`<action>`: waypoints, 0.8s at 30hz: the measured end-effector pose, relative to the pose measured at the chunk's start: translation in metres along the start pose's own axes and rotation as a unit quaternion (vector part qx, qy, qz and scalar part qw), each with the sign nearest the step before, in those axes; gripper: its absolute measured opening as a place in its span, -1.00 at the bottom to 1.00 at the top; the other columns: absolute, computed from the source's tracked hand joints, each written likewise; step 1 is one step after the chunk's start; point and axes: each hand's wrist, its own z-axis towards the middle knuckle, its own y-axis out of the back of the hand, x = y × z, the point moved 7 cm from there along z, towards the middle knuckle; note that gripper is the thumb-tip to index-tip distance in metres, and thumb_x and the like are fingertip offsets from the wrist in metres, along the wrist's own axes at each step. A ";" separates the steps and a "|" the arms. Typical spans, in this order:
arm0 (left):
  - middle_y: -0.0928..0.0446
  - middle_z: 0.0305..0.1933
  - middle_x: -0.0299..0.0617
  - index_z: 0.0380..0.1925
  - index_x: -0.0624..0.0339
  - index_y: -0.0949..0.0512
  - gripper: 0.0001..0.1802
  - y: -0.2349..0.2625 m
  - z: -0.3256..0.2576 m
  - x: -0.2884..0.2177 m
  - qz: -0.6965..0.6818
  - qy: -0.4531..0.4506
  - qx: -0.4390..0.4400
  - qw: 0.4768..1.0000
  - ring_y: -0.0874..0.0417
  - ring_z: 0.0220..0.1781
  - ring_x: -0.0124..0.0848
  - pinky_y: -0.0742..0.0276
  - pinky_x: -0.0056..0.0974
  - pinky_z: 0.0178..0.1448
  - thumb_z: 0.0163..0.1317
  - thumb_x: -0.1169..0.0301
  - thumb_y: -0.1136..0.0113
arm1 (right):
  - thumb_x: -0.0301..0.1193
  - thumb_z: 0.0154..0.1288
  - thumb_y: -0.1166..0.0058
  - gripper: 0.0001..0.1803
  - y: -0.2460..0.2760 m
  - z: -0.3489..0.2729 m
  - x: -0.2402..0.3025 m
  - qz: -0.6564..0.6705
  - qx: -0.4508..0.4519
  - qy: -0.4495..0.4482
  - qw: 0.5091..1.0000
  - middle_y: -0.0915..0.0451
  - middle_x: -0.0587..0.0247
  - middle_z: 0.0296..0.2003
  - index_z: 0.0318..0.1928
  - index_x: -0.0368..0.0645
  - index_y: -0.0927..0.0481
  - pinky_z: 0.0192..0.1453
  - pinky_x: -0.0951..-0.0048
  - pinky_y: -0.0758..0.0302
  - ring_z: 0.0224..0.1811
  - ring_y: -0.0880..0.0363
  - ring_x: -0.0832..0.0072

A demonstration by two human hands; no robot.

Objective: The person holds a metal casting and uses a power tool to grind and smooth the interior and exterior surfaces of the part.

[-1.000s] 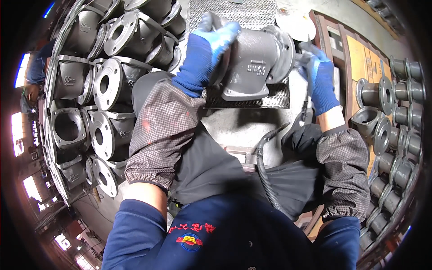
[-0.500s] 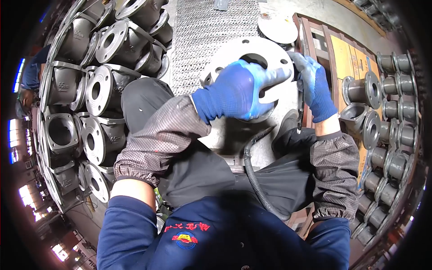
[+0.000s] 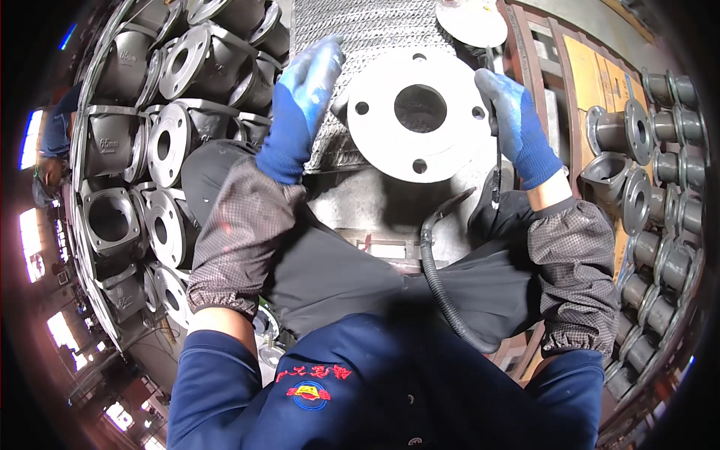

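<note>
A round pale-grey metal flange (image 3: pixel 382 142) faces up in front of me, with a large centre bore and several bolt holes near its rim. My left hand (image 3: pixel 309 79), in a blue coated glove, is held up to the left of the flange, apart from it. Its fingers are stretched out and it holds nothing. My right hand (image 3: pixel 511 109), gloved alike, is at the flange's right edge with its fingers curled. Something dark and narrow shows on its inner side, and a thin black cord (image 3: pixel 497 176) hangs below; the kind of thing is hidden.
Grey cast valve bodies (image 3: pixel 172 146) are stacked at left, and flanged pipe pieces (image 3: pixel 679 165) line the right. A ribbed metal mat (image 3: pixel 360 22) lies behind the flange, near a white disc (image 3: pixel 472 22). A dark corrugated hose (image 3: pixel 429 255) curves between my legs. Someone else is at far left.
My left hand has come off the flange's face and swung left and up, uncovering its centre bore. The flange now faces up more squarely. My right hand stays by its right edge.
</note>
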 end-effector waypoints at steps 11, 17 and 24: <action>-0.55 -0.03 0.03 0.11 0.36 -0.38 -0.36 0.022 -0.009 0.114 -0.124 0.248 0.032 0.960 -0.61 -0.01 -0.34 -0.55 -0.30 0.11 0.42 -0.03 0.30 | -0.65 0.06 -0.04 -0.72 -0.034 -0.015 0.087 -0.133 -0.054 0.328 0.934 -0.54 0.06 -0.40 -0.15 -0.29 -0.53 -0.33 0.47 -0.55 -0.41 -0.58 0.26; -0.55 -0.03 0.06 0.12 0.36 -0.37 -0.37 0.061 -0.031 0.107 -0.087 0.276 -0.031 0.957 -0.63 -0.02 -0.33 -0.59 -0.31 0.08 0.41 -0.03 0.27 | -0.58 0.17 -0.01 -0.79 -0.057 -0.012 0.115 -0.104 -0.028 0.372 0.922 -0.57 0.03 -0.37 -0.15 -0.28 -0.54 -0.36 0.46 -0.56 -0.43 -0.60 0.24; -0.57 -0.07 0.05 0.02 0.39 -0.44 -0.41 0.077 -0.027 0.054 -0.129 0.147 -0.051 0.979 -0.66 -0.09 -0.32 -0.62 -0.31 0.01 0.43 0.03 0.27 | -0.43 0.33 0.03 -0.76 -0.068 -0.013 0.095 0.094 0.036 0.188 0.977 -0.55 0.19 -0.45 -0.12 -0.34 -0.55 -0.29 0.55 -0.48 -0.41 -0.53 0.56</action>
